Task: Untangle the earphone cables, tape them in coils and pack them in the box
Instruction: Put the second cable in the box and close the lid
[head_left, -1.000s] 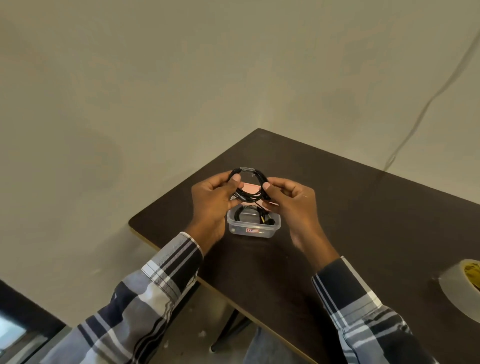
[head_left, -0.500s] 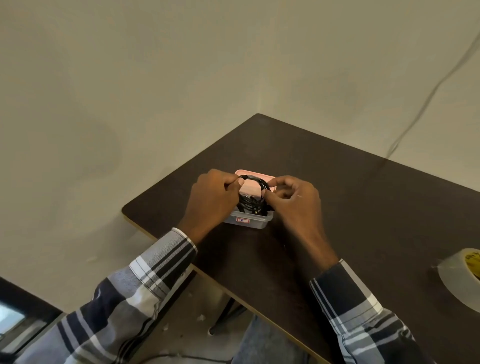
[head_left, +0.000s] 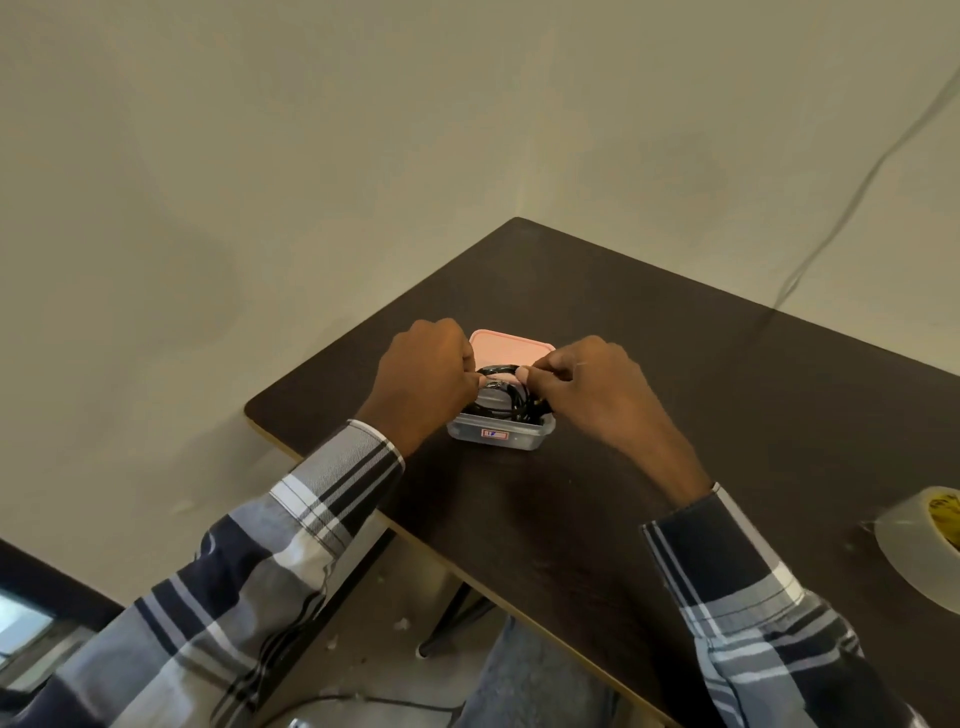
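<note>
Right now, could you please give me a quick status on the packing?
Left hand and right hand pinch the black cable coil, half inside the clear box. Pink lid behind. Nothing blocking.

a bare plain room: dark table (head_left: 675, 415) against blank beige wall (head_left: 311, 156).

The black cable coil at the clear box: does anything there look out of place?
Yes. The black cable coil is not fully inside the clear box: its top loop rises above the rim, pinched by the left hand and right hand. The pink lid lies behind, off the box.
</note>
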